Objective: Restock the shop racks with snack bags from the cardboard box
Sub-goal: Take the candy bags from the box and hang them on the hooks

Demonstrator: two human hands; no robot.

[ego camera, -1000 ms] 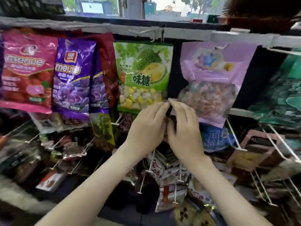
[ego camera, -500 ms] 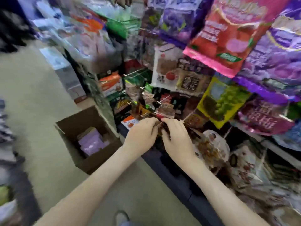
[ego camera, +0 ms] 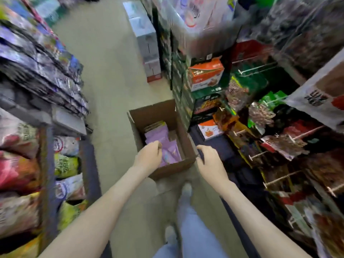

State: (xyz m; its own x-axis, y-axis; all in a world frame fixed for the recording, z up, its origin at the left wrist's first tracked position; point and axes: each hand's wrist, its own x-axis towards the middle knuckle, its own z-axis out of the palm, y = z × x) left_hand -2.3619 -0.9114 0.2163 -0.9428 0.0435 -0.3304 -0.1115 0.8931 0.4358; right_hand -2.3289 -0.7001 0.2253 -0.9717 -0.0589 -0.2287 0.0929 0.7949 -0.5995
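Print shows on the orange carton (ego camera: 205,73) and the white bag (ego camera: 316,101), but blur leaves none legible.

Even indoor light, heavy motion blur throughout, wide-angle stretching toward the edges.

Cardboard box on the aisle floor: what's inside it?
Purple snack bags lie in the cardboard box. The left hand covers part of them; anything beneath them is hidden.

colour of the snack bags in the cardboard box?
Pale lilac-purple. The snack bags lie in the open brown cardboard box; the head view, the only one, shows them.
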